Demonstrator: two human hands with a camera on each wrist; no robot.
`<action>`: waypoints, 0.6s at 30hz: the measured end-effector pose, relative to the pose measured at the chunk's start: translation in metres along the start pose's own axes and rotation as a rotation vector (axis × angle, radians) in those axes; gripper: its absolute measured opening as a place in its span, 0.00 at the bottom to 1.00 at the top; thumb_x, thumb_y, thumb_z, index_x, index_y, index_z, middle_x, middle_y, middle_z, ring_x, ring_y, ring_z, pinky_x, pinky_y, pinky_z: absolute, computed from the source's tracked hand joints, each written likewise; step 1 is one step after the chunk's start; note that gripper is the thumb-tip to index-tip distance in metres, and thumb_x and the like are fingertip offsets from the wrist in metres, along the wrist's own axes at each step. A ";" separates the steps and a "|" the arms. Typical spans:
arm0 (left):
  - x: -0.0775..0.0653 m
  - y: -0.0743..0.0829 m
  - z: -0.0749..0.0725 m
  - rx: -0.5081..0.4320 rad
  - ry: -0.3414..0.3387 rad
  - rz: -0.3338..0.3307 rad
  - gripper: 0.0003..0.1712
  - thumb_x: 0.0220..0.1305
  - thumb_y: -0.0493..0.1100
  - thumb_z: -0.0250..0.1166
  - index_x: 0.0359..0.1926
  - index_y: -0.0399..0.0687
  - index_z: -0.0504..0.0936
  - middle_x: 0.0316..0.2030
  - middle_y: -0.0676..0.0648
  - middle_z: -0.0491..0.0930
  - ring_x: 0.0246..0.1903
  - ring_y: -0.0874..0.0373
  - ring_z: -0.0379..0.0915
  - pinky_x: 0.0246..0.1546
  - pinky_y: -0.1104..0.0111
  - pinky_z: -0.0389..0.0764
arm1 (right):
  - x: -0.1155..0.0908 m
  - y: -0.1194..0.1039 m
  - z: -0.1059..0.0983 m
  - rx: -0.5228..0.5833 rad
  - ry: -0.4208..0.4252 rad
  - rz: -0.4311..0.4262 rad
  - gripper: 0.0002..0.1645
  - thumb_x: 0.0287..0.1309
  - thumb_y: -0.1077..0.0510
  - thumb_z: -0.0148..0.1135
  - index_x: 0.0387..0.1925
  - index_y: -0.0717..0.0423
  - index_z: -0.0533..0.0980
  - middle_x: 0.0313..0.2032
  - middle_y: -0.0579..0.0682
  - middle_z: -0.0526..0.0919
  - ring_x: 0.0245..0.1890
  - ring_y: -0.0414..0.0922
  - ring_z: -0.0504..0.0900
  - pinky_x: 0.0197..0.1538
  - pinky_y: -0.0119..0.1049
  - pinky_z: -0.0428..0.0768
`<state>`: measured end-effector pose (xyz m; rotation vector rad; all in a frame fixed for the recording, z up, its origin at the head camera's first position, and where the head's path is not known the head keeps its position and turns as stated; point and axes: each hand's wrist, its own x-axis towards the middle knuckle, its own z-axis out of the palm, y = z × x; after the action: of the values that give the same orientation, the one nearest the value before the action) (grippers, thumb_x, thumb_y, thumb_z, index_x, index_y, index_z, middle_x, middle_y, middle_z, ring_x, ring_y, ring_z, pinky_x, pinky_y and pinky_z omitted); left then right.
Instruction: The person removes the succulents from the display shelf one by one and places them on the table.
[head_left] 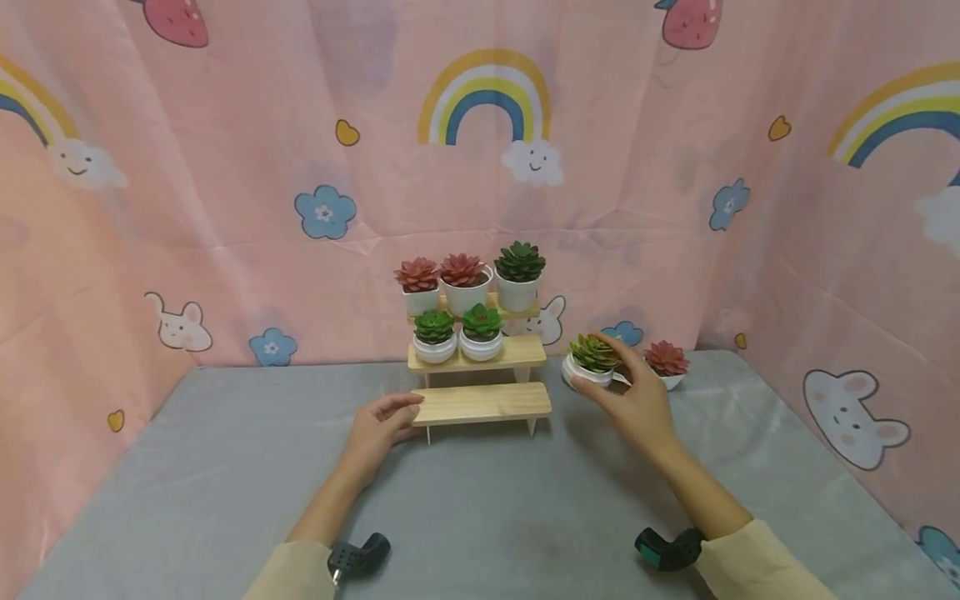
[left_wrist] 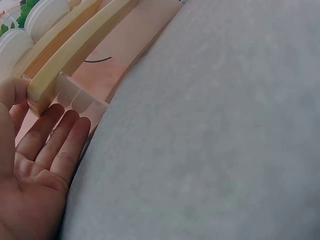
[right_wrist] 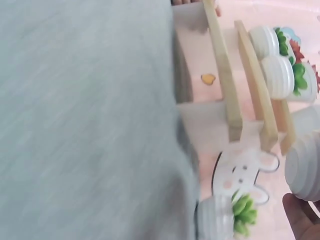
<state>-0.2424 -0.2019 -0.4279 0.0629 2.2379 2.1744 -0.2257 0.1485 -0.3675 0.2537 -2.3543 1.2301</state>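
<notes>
Right hand (head_left: 639, 402) grips a white-potted green succulent (head_left: 592, 357); five potted succulents (head_left: 467, 293) occupy the tiered pale-wood stand (head_left: 483, 403) at centre, with a white-potted red succulent (head_left: 665, 359) remaining at right.

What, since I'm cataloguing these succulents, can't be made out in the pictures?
- Head view: part of the held white pot, covered by the right hand.
- Head view: the left of the white pot under the far-right red succulent, behind the same hand.
- Right wrist view: the held pot's green succulent, beyond the right edge.
- Left wrist view: most of the green leaves, cut off at top left.
</notes>
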 end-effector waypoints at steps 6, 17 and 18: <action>0.002 0.000 0.000 0.014 0.006 -0.009 0.16 0.69 0.38 0.63 0.54 0.34 0.82 0.58 0.36 0.80 0.47 0.55 0.84 0.50 0.63 0.89 | -0.011 0.022 -0.005 -0.016 -0.026 0.037 0.41 0.57 0.54 0.75 0.70 0.52 0.69 0.68 0.60 0.73 0.60 0.57 0.79 0.47 0.07 0.70; 0.000 -0.001 -0.001 0.017 0.009 -0.006 0.16 0.69 0.38 0.63 0.54 0.33 0.82 0.58 0.36 0.79 0.47 0.56 0.83 0.49 0.63 0.90 | -0.026 0.064 0.009 0.034 -0.030 0.132 0.44 0.53 0.56 0.78 0.70 0.57 0.69 0.62 0.60 0.78 0.47 0.23 0.75 0.45 0.09 0.76; 0.000 -0.001 0.000 0.022 0.010 -0.006 0.16 0.69 0.38 0.63 0.54 0.33 0.82 0.58 0.36 0.79 0.47 0.57 0.83 0.49 0.64 0.90 | -0.026 0.066 0.009 0.038 -0.027 0.135 0.43 0.53 0.56 0.77 0.70 0.56 0.69 0.62 0.60 0.78 0.47 0.22 0.73 0.45 0.09 0.75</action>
<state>-0.2421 -0.2023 -0.4289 0.0457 2.2638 2.1522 -0.2301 0.1780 -0.4330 0.1259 -2.4069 1.3432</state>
